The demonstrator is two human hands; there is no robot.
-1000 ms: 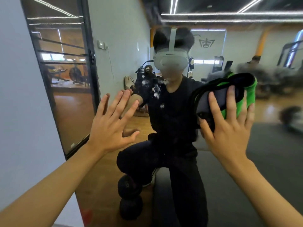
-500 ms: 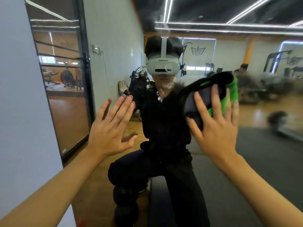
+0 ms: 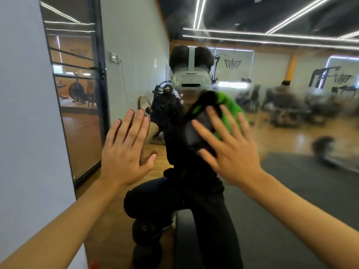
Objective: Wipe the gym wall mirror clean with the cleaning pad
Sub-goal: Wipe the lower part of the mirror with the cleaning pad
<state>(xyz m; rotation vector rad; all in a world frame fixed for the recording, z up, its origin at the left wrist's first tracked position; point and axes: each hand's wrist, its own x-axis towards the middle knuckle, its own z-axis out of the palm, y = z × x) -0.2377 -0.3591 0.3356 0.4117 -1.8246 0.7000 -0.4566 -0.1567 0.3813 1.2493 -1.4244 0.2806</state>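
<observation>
At nine o'clock stands a pale wall (image 3: 25, 113), and beside it begins the mirror (image 3: 291, 133), which fills the rest of the view. Our left hand (image 3: 124, 150) lies flat on the glass at about eight o'clock from the centre, fingers straight and together, holding nothing. Our right hand (image 3: 227, 150) is just right of the centre, fingers spread and straight, and presses the green and black cleaning pad (image 3: 225, 115) against the mirror. The pad sits under the fingertips, toward twelve o'clock from the palm, with its long axis tilted from about seven to one o'clock. We judge that a hazy band still waits at three o'clock, so the right hand is the nearer one. An emblem shows in the reflection at one o'clock, but we cannot read it.
</observation>
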